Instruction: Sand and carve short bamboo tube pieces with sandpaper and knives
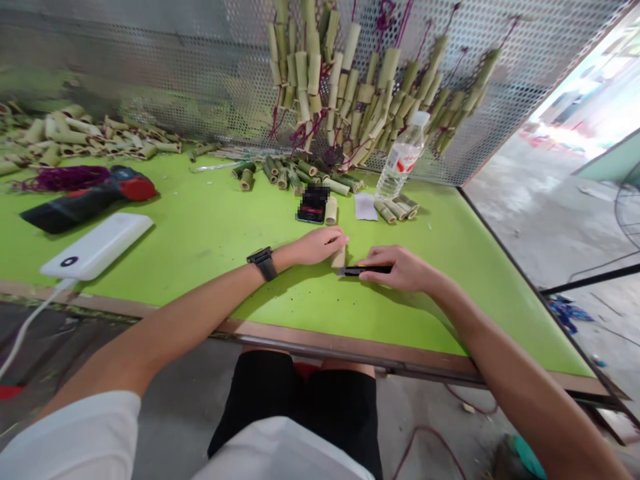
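Note:
Near the middle of the green table [310, 307], my left hand [320, 245] is closed on a short pale bamboo piece [339, 259]. My right hand [397, 267] grips a black and yellow utility knife [373, 269], its blade pointing left at the lower end of that piece. Whether the blade touches the bamboo is too small to tell. Just beyond my left hand, another pale bamboo piece [331, 211] stands beside a dark phone [313, 203]. A small white paper [366, 207] lies to their right.
Bamboo pieces [283, 172] lie along the back, with a larger pile [70, 133] at left. A water bottle [401, 160] stands back right. At left are a black and red tool [90, 197], purple string [65, 178] and a white power bank [100, 247]. Bamboo strings [350, 87] hang behind.

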`<state>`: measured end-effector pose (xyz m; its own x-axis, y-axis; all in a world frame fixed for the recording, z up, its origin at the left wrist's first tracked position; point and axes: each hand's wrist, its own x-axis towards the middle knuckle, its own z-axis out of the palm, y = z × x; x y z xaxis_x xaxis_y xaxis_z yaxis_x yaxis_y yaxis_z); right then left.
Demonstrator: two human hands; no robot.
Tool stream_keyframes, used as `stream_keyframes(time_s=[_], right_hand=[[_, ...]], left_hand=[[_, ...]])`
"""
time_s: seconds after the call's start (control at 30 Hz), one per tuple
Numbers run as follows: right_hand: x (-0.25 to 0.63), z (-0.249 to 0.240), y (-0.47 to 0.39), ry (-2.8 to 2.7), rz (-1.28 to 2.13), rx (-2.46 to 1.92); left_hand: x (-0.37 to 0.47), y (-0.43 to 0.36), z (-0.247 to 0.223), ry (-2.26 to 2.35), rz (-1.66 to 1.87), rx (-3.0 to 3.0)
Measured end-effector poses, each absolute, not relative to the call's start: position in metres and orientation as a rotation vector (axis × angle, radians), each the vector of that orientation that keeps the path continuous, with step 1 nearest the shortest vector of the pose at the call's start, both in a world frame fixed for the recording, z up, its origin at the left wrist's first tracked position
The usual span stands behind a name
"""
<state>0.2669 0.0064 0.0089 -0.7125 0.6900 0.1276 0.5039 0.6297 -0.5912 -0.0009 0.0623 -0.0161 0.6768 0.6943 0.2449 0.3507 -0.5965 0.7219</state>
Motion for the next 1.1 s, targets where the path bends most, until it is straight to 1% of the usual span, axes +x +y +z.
stream_keyframes(time_s=[0.17, 0.43, 0.67, 0.93, 1.1], right_hand=[[0.264, 0.001, 0.01, -2.376, 0.697, -1.022], [0.268, 0.016, 0.006, -2.535, 0.794, -0.921], [0.263, 0.005, 0.009, -2.408, 0.632, -0.998], [0.269, 0.016, 0.006, -2.538, 0.745, -0.926], [0.264, 0.01, 0.003, -2.492, 0.671, -0.964]], left_hand=[[0.0, 0.065, -0.018, 0.831, 0.67, 2.234], [0.0, 0.063, -0.019, 0.844, 0.672, 2.249], [0.001, 0.063, -0.017, 0.841, 0.676, 2.269], [0.0, 0.063, -0.018, 0.832, 0.669, 2.271], [-0.001, 0.065, -0.019, 0.827, 0.704, 2.258]])
